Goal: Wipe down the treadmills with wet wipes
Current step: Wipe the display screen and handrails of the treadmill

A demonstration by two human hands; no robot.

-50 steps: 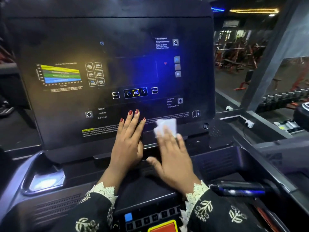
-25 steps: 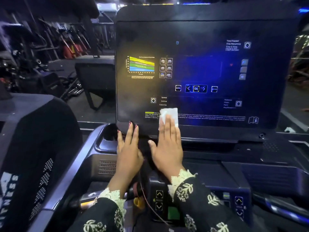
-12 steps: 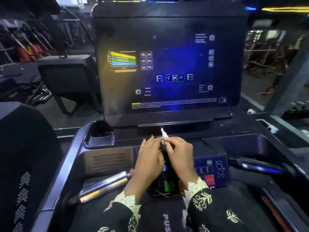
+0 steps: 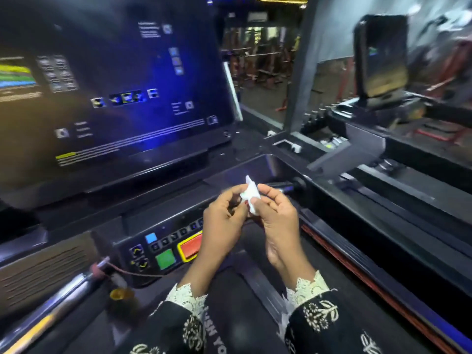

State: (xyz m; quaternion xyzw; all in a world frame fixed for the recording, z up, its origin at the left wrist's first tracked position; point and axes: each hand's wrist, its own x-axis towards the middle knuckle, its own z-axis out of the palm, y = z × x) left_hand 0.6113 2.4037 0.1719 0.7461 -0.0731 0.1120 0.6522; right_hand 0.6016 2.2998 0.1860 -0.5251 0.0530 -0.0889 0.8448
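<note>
Above console (image 4: 163,247): wipe (image 4: 250,193) (crumpled) between hands (image 4: 224,217) (image 4: 277,218)

Wipe (image 4: 250,194) between hands (image 4: 251,218), above button panel (image 4: 166,247); screen (image 4: 115,93) behind, left.

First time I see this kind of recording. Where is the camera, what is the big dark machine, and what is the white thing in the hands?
The camera sits on the person's head and looks down, so both hands are the wearer's own. The left hand and right hand together pinch a small crumpled white wet wipe, held in the air. The big machine is a treadmill: its lit display stands at left, with a red button and a green button below it. A chrome handlebar runs at lower left. Blur makes the screen text unreadable.
</note>
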